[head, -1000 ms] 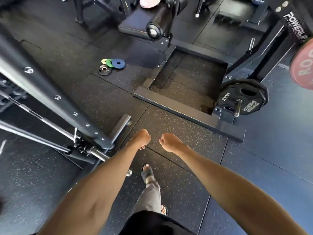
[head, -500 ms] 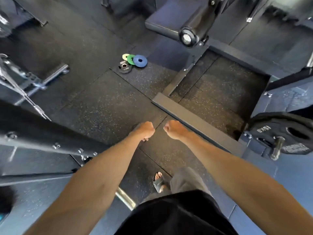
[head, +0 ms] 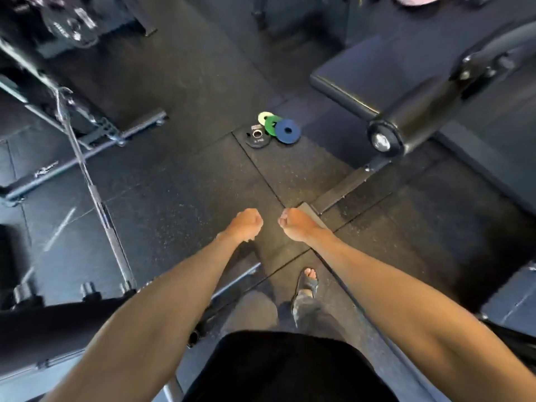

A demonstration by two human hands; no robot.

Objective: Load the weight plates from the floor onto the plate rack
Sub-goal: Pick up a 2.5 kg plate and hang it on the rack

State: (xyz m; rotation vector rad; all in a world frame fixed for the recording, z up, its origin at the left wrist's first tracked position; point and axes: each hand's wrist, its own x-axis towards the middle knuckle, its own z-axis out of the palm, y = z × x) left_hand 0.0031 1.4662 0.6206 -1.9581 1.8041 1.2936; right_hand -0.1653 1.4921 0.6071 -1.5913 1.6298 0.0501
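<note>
Plates [head: 271, 129] are lying flat in a small cluster on the rubber floor [head: 174, 198], ahead of the hands. A black plate [head: 256, 137] is lying nearest, with a pale plate [head: 264, 117], a green plate [head: 271, 124] and a blue plate [head: 287, 130] overlapping in a row just beside it. Both arms are being held out forward. The left hand [head: 245, 224] and right hand [head: 298, 224] are being held close together, well short of the cluster. The fingers of each are being curled in together, with nothing being gripped. A padded bench [head: 362, 79] is standing right of the plates.
</note>
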